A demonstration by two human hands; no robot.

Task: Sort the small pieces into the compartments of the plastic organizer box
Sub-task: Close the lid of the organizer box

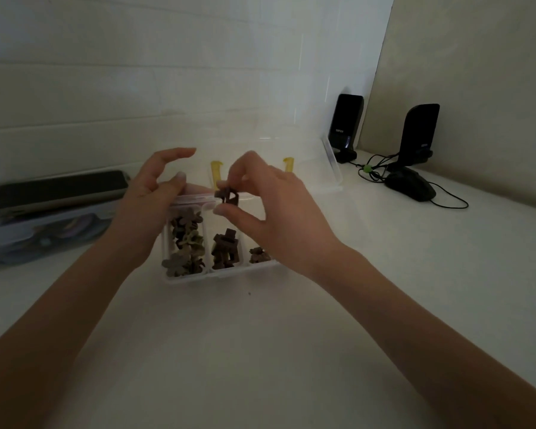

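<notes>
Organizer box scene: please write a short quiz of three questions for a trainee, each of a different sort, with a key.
1. True or false: the right hand pinches a dark brown piece above the box.
2. Which compartment holds the pale flower-shaped pieces? A) left B) middle C) right
3. Fill in: the box lid is ____.

Key: 1. True. 2. A. 3. open, lying behind the box. The left hand is open and holds nothing.
</notes>
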